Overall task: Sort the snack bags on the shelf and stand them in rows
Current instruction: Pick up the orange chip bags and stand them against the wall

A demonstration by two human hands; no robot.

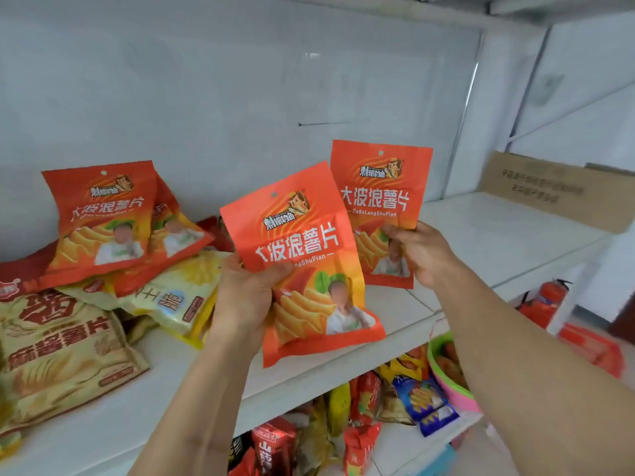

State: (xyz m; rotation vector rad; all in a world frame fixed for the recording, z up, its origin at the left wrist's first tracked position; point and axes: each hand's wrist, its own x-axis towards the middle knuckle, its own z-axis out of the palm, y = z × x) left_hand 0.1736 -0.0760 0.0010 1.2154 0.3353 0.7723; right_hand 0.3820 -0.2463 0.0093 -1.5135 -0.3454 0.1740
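My left hand (pixel 245 297) grips a red bag (pixel 302 266), thumb across its front, above the shelf's (pixel 481 235) front edge. My right hand (pixel 424 252) pinches a second bag (pixel 381 201) behind it, mid-shelf.

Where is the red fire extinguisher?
In the head view, the fire extinguisher stands low on the far right, on the floor beyond the white shelf, right of the right hand.

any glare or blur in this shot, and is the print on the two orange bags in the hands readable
Head view: soft glare streaks on the glossy back wall; wide-angle bending of the shelf edge; the cardboard box at far right is blurred. Print is sharp on the orange bag in the left hand and the orange bag in the right hand.
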